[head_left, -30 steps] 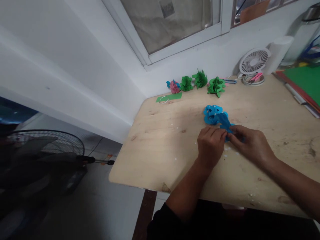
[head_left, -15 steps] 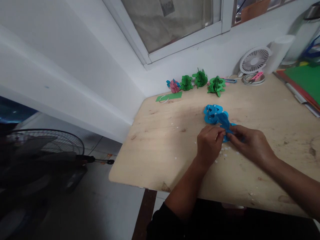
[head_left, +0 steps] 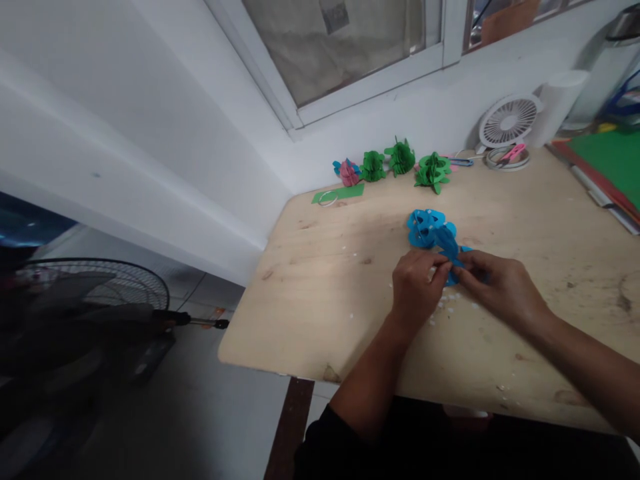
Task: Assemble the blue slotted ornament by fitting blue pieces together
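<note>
Between my two hands is a blue paper flower piece [head_left: 447,241], its layered petals standing up from my fingertips. My left hand [head_left: 416,283] pinches its lower left edge between thumb and forefinger. From the other side my right hand [head_left: 500,280] grips the same paper, thumb in front and the fingers partly hidden behind it. Just beyond the fingers lies another blue paper cutout [head_left: 421,227] with rounded loops and small white spots. Tiny white scraps [head_left: 450,301] are scattered on the wood below my hands.
Along the wall stand several green paper flowers [head_left: 401,157] and a pink and blue one [head_left: 349,173]. A green strip [head_left: 353,192] with a wire ring lies nearby. Farther right are a small white fan [head_left: 510,121], pink clippers [head_left: 513,154] and green sheets [head_left: 607,160]. A floor fan [head_left: 100,287] stands left of the table [head_left: 300,307].
Both hands keep their hold on the blue paper. The left fingers have shifted slightly, and the raised petals now lean a little lower and to the left.
</note>
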The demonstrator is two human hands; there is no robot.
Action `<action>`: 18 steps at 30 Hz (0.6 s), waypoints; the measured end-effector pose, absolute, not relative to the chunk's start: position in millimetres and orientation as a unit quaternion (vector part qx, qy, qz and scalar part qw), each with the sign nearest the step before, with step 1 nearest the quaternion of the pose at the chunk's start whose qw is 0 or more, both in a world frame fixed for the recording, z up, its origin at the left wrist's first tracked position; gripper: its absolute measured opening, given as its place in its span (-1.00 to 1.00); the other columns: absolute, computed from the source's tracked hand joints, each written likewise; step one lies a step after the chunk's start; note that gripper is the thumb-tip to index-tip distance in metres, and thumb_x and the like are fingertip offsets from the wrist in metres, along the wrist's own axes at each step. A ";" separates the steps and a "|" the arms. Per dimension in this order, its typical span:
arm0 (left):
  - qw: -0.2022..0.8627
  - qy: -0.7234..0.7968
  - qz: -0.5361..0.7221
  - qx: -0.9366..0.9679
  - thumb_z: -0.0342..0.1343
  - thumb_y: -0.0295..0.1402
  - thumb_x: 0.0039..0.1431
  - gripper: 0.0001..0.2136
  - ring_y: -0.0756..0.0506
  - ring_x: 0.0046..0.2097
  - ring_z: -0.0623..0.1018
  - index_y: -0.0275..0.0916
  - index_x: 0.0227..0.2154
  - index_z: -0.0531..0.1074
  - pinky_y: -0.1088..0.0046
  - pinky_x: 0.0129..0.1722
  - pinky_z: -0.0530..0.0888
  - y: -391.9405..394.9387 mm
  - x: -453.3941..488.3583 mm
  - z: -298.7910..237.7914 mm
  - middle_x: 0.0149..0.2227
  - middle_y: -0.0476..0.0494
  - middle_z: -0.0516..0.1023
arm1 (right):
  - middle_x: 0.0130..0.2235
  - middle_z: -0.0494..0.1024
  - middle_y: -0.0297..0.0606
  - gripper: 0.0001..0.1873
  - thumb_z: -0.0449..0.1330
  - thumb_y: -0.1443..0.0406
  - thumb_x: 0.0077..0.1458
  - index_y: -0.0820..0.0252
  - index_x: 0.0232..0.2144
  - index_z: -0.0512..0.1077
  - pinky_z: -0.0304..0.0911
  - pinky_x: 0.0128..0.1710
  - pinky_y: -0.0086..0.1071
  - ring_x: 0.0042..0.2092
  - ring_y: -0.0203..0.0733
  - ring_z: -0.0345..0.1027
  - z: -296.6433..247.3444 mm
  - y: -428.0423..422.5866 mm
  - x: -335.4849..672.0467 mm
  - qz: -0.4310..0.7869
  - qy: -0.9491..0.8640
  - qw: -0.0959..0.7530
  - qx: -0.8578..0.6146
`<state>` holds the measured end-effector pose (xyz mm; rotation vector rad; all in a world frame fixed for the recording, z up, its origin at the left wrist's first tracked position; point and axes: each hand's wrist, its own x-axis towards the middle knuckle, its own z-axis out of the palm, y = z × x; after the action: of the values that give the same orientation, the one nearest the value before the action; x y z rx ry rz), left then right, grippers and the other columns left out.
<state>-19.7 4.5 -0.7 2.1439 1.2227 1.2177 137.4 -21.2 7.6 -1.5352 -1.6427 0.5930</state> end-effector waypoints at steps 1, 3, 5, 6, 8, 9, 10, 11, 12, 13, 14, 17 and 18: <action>0.182 0.436 0.430 0.770 0.17 -0.37 0.25 -0.90 -0.14 -0.20 0.59 -0.22 -0.34 0.57 0.28 -0.12 0.51 4.7 -19.8 -1.1 -0.29 -0.17 0.65 | -0.57 0.46 -0.31 -0.77 0.12 0.14 0.05 0.11 -0.43 0.52 0.14 -0.54 -0.36 -0.56 -0.20 0.29 7.8 -21.2 137.4 0.237 -0.647 0.393 -0.609; 0.161 0.433 0.423 0.780 0.15 -0.37 0.26 -0.89 -0.14 -0.20 0.58 -0.22 -0.34 0.57 0.30 -0.13 0.50 5.2 -19.9 -1.8 -0.29 -0.17 0.65 | -0.57 0.46 -0.31 -0.76 0.12 0.14 0.04 0.11 -0.43 0.52 0.14 -0.53 -0.34 -0.56 -0.19 0.29 8.3 -21.1 137.7 0.240 -0.644 0.387 -0.614; 0.142 0.426 0.418 0.790 0.13 -0.37 0.28 -0.87 -0.15 -0.20 0.58 -0.23 -0.33 0.56 0.29 -0.14 0.48 5.7 -20.0 -2.3 -0.30 -0.17 0.65 | -0.58 0.45 -0.32 -0.76 0.12 0.13 0.03 0.11 -0.42 0.52 0.14 -0.52 -0.34 -0.56 -0.18 0.29 8.3 -20.9 138.1 0.245 -0.642 0.385 -0.617; 0.134 0.422 0.415 0.795 0.12 -0.37 0.28 -0.86 -0.15 -0.20 0.58 -0.23 -0.33 0.56 0.29 -0.14 0.48 6.0 -20.1 -2.5 -0.31 -0.18 0.64 | -0.58 0.45 -0.32 -0.76 0.12 0.12 0.04 0.11 -0.42 0.52 0.15 -0.52 -0.33 -0.55 -0.18 0.29 8.0 -20.8 138.4 0.249 -0.641 0.384 -0.616; 0.122 0.420 0.411 0.800 0.10 -0.38 0.29 -0.85 -0.16 -0.20 0.57 -0.24 -0.34 0.55 0.29 -0.14 0.47 6.3 -20.1 -2.6 -0.32 -0.18 0.64 | -0.56 0.47 -0.31 -0.76 0.13 0.12 0.04 0.10 -0.41 0.52 0.17 -0.50 -0.33 -0.54 -0.17 0.31 7.2 -20.8 138.7 0.258 -0.639 0.384 -0.614; 0.119 0.422 0.409 0.800 0.10 -0.38 0.29 -0.85 -0.16 -0.20 0.57 -0.23 -0.34 0.55 0.29 -0.14 0.47 6.4 -20.1 -2.6 -0.32 -0.18 0.63 | -0.55 0.48 -0.31 -0.76 0.13 0.11 0.04 0.10 -0.41 0.51 0.17 -0.49 -0.32 -0.53 -0.16 0.32 6.9 -20.7 138.8 0.261 -0.639 0.383 -0.614; 0.119 0.424 0.407 0.800 0.10 -0.39 0.28 -0.86 -0.16 -0.20 0.57 -0.23 -0.35 0.55 0.29 -0.13 0.47 6.5 -20.0 -2.4 -0.33 -0.17 0.63 | -0.55 0.49 -0.30 -0.76 0.13 0.11 0.04 0.10 -0.41 0.51 0.17 -0.49 -0.32 -0.53 -0.15 0.33 6.8 -20.8 138.8 0.263 -0.639 0.382 -0.614; 0.121 0.426 0.408 0.798 0.10 -0.39 0.28 -0.86 -0.16 -0.19 0.57 -0.23 -0.35 0.54 0.29 -0.13 0.47 6.5 -20.0 -2.2 -0.32 -0.17 0.63 | -0.55 0.49 -0.30 -0.75 0.13 0.11 0.04 0.10 -0.40 0.51 0.17 -0.49 -0.31 -0.53 -0.15 0.33 6.8 -20.8 138.8 0.263 -0.639 0.381 -0.615; 0.126 0.427 0.411 0.796 0.10 -0.40 0.27 -0.86 -0.16 -0.18 0.57 -0.23 -0.35 0.54 0.29 -0.12 0.47 6.4 -20.0 -1.9 -0.32 -0.17 0.62 | -0.56 0.48 -0.30 -0.75 0.13 0.10 0.04 0.11 -0.40 0.52 0.16 -0.50 -0.31 -0.54 -0.15 0.32 7.1 -20.8 138.8 0.262 -0.638 0.380 -0.616; 0.135 0.426 0.415 0.793 0.10 -0.41 0.27 -0.87 -0.16 -0.18 0.57 -0.23 -0.35 0.54 0.29 -0.12 0.48 6.2 -20.0 -1.5 -0.32 -0.18 0.62 | -0.56 0.47 -0.31 -0.75 0.13 0.10 0.04 0.11 -0.39 0.52 0.16 -0.50 -0.31 -0.54 -0.15 0.31 7.4 -20.8 138.8 0.261 -0.639 0.380 -0.616; 0.145 0.425 0.421 0.789 0.10 -0.41 0.27 -0.87 -0.16 -0.18 0.57 -0.24 -0.35 0.55 0.29 -0.12 0.48 6.0 -20.0 -1.2 -0.31 -0.19 0.63 | -0.57 0.46 -0.31 -0.75 0.13 0.11 0.04 0.11 -0.39 0.52 0.16 -0.51 -0.32 -0.54 -0.16 0.31 7.8 -20.8 138.8 0.261 -0.639 0.381 -0.614; 0.170 0.421 0.432 0.779 0.12 -0.40 0.26 -0.88 -0.14 -0.18 0.58 -0.23 -0.33 0.55 0.30 -0.12 0.50 5.6 -20.0 -0.7 -0.29 -0.18 0.64 | -0.56 0.47 -0.31 -0.76 0.12 0.12 0.06 0.11 -0.43 0.50 0.16 -0.51 -0.33 -0.54 -0.17 0.30 8.4 -20.7 139.0 0.264 -0.641 0.383 -0.610; 0.167 0.421 0.433 0.779 0.13 -0.39 0.25 -0.89 -0.14 -0.18 0.59 -0.23 -0.32 0.55 0.30 -0.11 0.50 5.5 -20.0 -0.8 -0.28 -0.17 0.64 | -0.57 0.46 -0.32 -0.76 0.12 0.12 0.06 0.11 -0.45 0.49 0.16 -0.51 -0.34 -0.55 -0.18 0.29 8.3 -20.6 139.1 0.260 -0.643 0.382 -0.611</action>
<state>-20.0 5.5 -0.8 2.2175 1.1979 1.2314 139.1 -20.6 8.3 -1.5593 -1.6391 0.6634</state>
